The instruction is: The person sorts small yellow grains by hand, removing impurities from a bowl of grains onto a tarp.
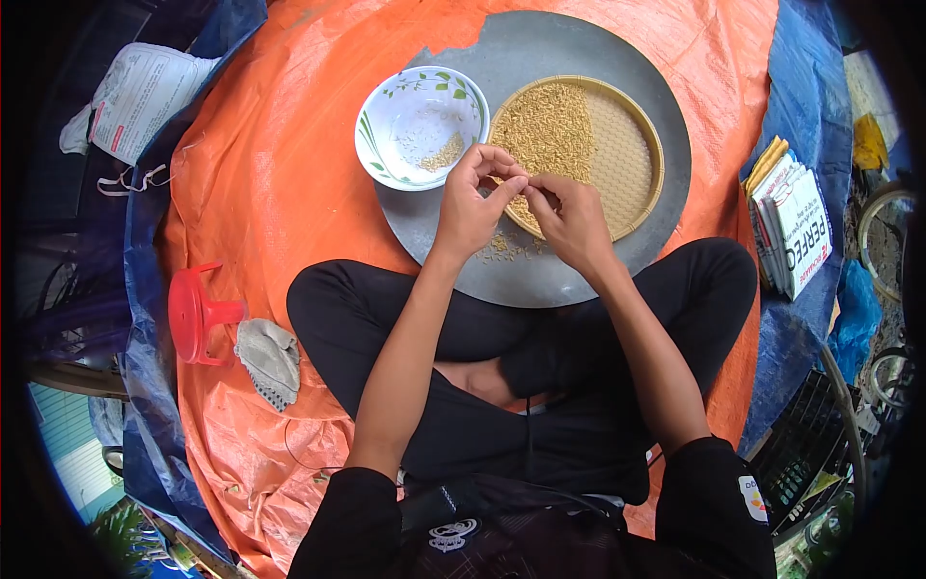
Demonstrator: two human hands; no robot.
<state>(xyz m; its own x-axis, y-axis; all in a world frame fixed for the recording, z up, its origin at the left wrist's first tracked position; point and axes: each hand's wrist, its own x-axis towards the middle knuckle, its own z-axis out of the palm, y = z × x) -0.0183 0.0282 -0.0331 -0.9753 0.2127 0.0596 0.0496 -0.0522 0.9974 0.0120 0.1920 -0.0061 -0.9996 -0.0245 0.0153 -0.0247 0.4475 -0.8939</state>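
Observation:
My left hand (473,205) and my right hand (577,218) meet fingertip to fingertip over the near left rim of a round woven bamboo tray (625,159). Both are closed in a pinch; whatever lies between the fingertips is too small to make out. Golden unhusked rice grains (550,121) cover the left part of the bamboo tray, and its woven bottom shows on the right. To the left stands a white bowl (386,124) with green leaf patterns, holding a small heap of pale grains (444,154). Loose husks or grains (509,248) lie scattered below my hands.
A round grey metal tray (617,60) carries the bowl and bamboo tray on an orange tarp (251,174). At left are a red plastic stool (198,314), a grey glove (268,362) and a white printed bag (149,101). Folded printed sacks (796,227) stand at right.

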